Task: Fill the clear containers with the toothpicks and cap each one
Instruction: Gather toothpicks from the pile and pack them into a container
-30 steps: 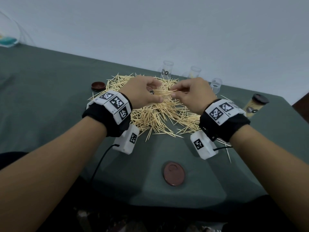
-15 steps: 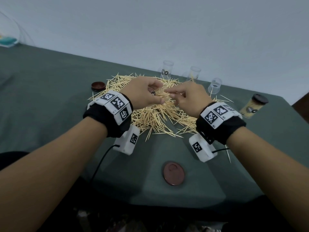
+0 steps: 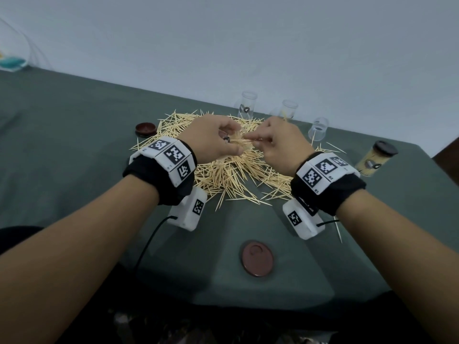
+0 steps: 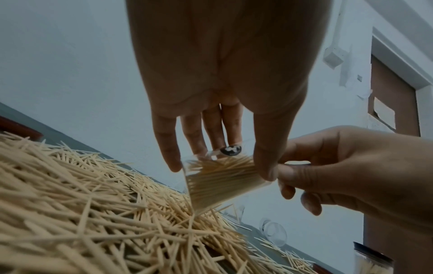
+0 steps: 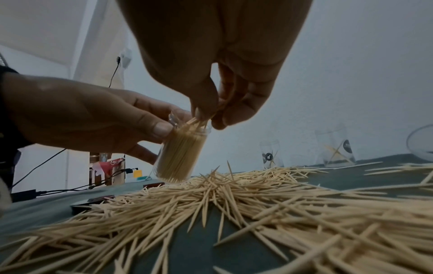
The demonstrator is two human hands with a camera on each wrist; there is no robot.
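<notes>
The left hand [image 3: 213,140] grips a clear container [image 5: 180,155] packed nearly full of toothpicks, thumb on one side and fingers curled round the other, holding it tilted just above the loose toothpick pile [image 3: 231,170] that spreads over the middle of the green table [image 3: 74,145] toward its far edge. A small round black-and-white sticker [image 4: 230,150] sits on the container's wall; its mark is too blurred to read. The right hand [image 3: 280,145] pinches a small bunch of toothpicks [image 5: 206,116] between thumb and fingertips right at the container's open mouth, their ends touching those already inside. Along the far edge stand three more clear containers: one [image 3: 247,105] with the same kind of dark sticker, a second [image 3: 289,112] beside it with a few sticks in it, and a third [image 3: 319,129] nearer the right corner, also nearly bare. Toward the right edge a filled container with a dark cap [image 3: 375,158] stands closed, carrying a small sticker that cannot be read. A brown lid [image 3: 257,258] lies flat near the near edge, well apart from the pile, and another dark lid [image 3: 146,129] rests at the pile's left side. Both wrists wear black bands with white square-code markers [image 3: 171,155]. A glass bowl [image 3: 12,60] holding something teal sits at the far left corner. No legible brand or lettering shows on any container.
</notes>
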